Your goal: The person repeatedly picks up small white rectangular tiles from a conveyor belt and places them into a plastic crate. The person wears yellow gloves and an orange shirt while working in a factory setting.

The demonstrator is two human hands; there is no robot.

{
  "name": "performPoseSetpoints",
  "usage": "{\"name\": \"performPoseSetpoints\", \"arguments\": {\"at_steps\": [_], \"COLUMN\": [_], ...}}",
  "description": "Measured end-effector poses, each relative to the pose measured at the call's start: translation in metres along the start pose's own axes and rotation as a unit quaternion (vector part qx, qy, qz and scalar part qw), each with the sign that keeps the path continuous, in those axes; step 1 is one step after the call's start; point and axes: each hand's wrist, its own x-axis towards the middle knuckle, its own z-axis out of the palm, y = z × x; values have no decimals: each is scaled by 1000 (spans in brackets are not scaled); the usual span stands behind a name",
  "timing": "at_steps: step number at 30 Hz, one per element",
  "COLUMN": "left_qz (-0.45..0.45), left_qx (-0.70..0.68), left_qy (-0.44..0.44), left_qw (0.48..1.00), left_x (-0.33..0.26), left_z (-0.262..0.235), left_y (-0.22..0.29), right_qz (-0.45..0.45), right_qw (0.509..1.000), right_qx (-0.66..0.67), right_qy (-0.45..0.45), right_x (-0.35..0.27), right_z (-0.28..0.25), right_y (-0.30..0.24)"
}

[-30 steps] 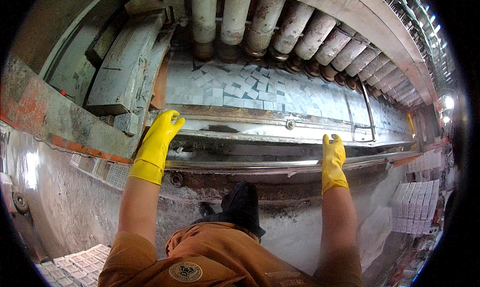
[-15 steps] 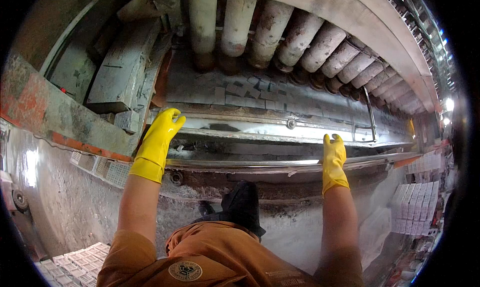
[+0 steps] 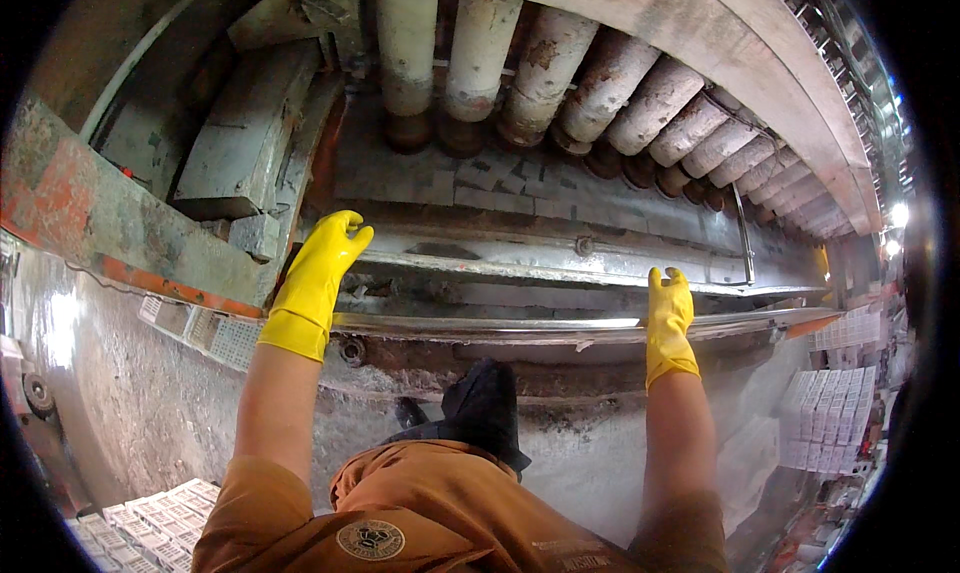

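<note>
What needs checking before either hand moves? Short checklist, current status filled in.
1. Gloves on both hands: ok, yellow rubber gloves on left hand and right hand.
2. Hands empty: ok, nothing visible in either.
3. Forearms covered: not ok, forearms bare between glove cuffs and short sleeves.
4. Hands clear of the grimy grey cylinders: ok, both on the near side, apart from them.
5. Right hand off the shiny metal rail: cannot tell, it overlaps the rail in view.
6. Pale square pieces clearly lit: not ok, dim, many edges hard to make out.
</note>
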Motion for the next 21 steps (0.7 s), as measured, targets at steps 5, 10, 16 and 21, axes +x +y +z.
{"name": "performPoseSetpoints", "arguments": {"at_steps": [5, 10, 16, 21], "left_qz": [-9, 0, -19, -52], "left_qx": [8, 36, 45, 36], "left_qy": [-2, 5, -9, -39], "left_qw": [1000, 999, 999, 997], "left_x": [4, 1, -1, -3], "left_z": [4, 3, 2, -5], "left_y": [-8, 0, 5, 16], "right_qz": [33, -13, -24, 15], "right_qw": [999, 1000, 1000, 998], "right_qx": [36, -9, 6, 59], "right_qy": [-11, 5, 13, -7], "right_x": [8, 1, 6, 6], "right_z": [14, 7, 17, 22], "right_y": [10, -2, 8, 10]}}
